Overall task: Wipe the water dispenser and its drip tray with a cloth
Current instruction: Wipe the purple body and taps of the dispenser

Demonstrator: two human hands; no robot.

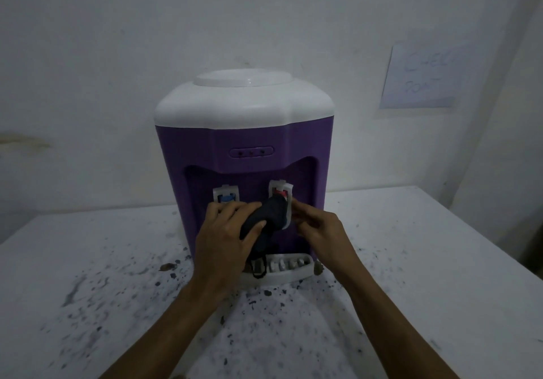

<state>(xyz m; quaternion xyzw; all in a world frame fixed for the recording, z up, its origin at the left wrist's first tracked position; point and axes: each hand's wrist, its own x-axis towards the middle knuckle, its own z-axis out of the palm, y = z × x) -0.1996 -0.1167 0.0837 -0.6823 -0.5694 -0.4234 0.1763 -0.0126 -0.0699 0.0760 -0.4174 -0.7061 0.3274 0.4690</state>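
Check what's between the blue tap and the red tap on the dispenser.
Head view: bare purple dispenser wall between blue tap and red tap. Lower, the left hand brings the dark cloth into that gap.

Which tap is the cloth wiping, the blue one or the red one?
The red tap, on the right side of the dispenser. The dark cloth reaches up to it, while the blue tap on the left has no cloth on it.

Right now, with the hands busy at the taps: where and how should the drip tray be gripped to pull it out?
Probably by its rounded front lip, from the front, pulling straight toward the camera. The drip tray sticks out from the base of the dispenser; its back sits under the purple body, so only the front edge and right corner are free. The cloth hangs over its left part.
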